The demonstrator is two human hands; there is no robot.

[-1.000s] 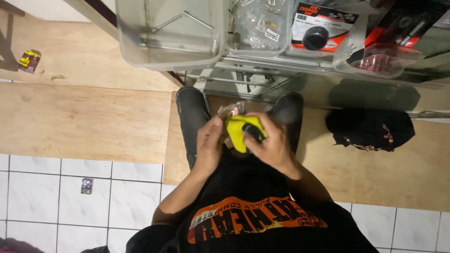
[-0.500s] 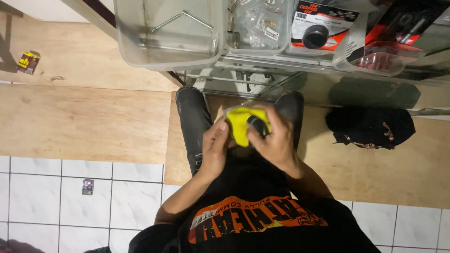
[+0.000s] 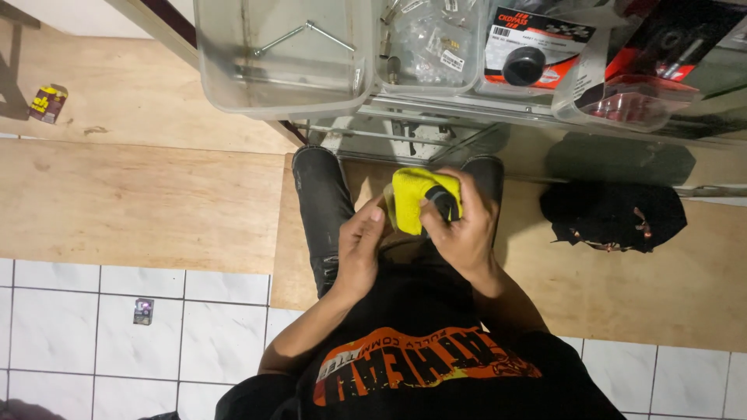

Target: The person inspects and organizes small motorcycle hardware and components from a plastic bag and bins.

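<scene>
While the person stands over wooden floor boards (image 3: pixel 156 210), both hands meet in front of the waist around a yellow cloth (image 3: pixel 411 196). The right hand (image 3: pixel 465 225) has its fingers closed around the cloth together with a small dark part (image 3: pixel 442 204) that shows against the yellow; what that part is cannot be told. The left hand (image 3: pixel 359 247) is curled beside it, its fingertips touching the cloth's near edge, grasping lightly or only steadying, it is hard to say which. Judging by this, the step in hand looks like wiping the dark part with the cloth. The next move would call for a firm right-hand hold while the cloth is turned or rubbed around the part. Above the hands, a clear plastic bin (image 3: pixel 284 70) with a bent metal rod sits on a metal shelf (image 3: pixel 467 117). A black bundle (image 3: pixel 615 214) lies on the boards to the right.
</scene>
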